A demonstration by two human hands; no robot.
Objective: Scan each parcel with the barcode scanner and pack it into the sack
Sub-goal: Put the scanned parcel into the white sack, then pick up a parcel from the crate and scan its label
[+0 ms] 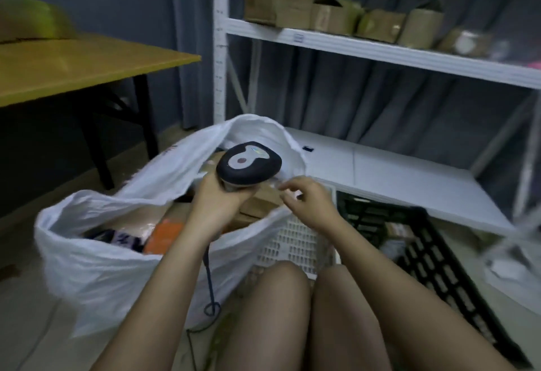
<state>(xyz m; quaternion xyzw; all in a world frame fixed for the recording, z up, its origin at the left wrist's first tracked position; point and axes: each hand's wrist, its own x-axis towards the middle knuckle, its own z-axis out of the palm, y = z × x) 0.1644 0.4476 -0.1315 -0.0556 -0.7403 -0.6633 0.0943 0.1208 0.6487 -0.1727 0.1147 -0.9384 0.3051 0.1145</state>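
Sack [96, 259], white woven plastic, crinkled, mouth wide open and slumped on the floor; taken as the landmark. Inside it: an orange packet [164, 237], a dark printed packet [123, 240] and brown cardboard parcels [257, 203], edges soft with blur. Over the sack's mouth the left hand [218, 198] grips the handle of the barcode scanner [248, 162], fingers wrapped round it; scanner head rounded, dark glossy shell with a pale oval panel on top, its dark cord [209, 277] hanging down the sack's near side. At the sack's right rim the right hand [307, 201] hovers with fingers loosely curled, tips close to the cloth edge; whether it pinches anything cannot be told. Right of the sack, a white slotted crate [295, 242], then a black one [433, 256]. Behind the sack, a white metal shelf [351, 45] carrying cardboard boxes [295, 4]. Left of the sack, a yellow table [73, 69].
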